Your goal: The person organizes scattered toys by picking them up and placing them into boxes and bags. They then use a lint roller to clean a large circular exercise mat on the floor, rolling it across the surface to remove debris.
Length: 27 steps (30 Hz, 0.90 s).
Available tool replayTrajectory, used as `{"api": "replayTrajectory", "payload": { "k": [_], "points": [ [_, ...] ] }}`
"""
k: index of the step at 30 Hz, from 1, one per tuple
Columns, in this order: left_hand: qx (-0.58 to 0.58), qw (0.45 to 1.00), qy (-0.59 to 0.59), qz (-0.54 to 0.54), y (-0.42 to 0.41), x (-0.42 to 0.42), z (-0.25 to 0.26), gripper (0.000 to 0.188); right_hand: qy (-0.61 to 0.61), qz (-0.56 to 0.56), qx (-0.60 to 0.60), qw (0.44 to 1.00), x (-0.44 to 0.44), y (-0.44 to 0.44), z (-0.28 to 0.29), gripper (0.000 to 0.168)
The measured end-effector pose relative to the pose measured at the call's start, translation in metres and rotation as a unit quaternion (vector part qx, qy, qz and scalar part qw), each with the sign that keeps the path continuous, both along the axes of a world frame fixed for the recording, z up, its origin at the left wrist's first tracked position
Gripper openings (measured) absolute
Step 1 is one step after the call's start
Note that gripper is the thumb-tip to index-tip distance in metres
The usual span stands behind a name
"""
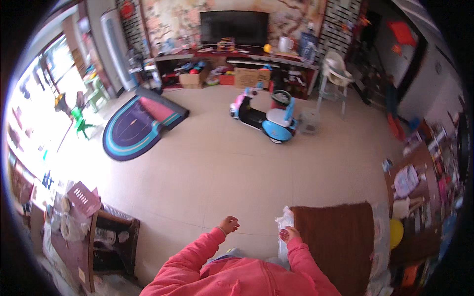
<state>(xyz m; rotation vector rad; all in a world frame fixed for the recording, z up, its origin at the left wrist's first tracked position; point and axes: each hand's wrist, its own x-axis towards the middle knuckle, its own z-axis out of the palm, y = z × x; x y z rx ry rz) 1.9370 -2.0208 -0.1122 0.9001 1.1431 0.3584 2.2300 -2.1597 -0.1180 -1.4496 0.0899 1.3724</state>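
Observation:
My left hand [229, 224] is held out over the tiled floor, fingers curled, with nothing seen in it. My right hand [289, 234] is beside a strip of clear plastic wrapping [284, 219] at the left edge of a brown mat or cover [333, 233]. Its fingers overlap the plastic in the picture; whether they grip it I cannot tell. Both arms are in pink sleeves. Farther ahead on the floor stands a blue, white and pink toy scooter [264, 120].
A partly folded blue and pink rug [129, 129] lies ahead left. A white high chair [335, 76] and a lidded clear bin [309, 121] stand ahead right. Cluttered tables flank me, the left one bearing a pink basket [83, 198], the right a pale backpack [406, 180]. A television cabinet [237, 55] spans the far wall.

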Motion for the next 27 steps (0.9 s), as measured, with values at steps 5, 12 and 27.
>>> {"api": "replayTrajectory", "payload": {
  "k": [5,12,27],
  "points": [
    [-0.039,0.990,0.006,0.133,0.028,-0.056,-0.011,0.022,0.036,0.180,0.009,0.983,-0.051,0.112,0.028,0.017],
    [-0.136,0.977,-0.041,0.160,0.075,-0.044,-0.035,0.022,-0.041,0.254,-0.137,0.956,-0.010,0.211,-0.029,0.013],
    [-0.075,0.876,0.067,0.472,0.251,-0.164,-0.015,0.027,-0.256,0.444,-0.177,0.840,-0.048,0.598,-0.042,0.016]
  ]
}}
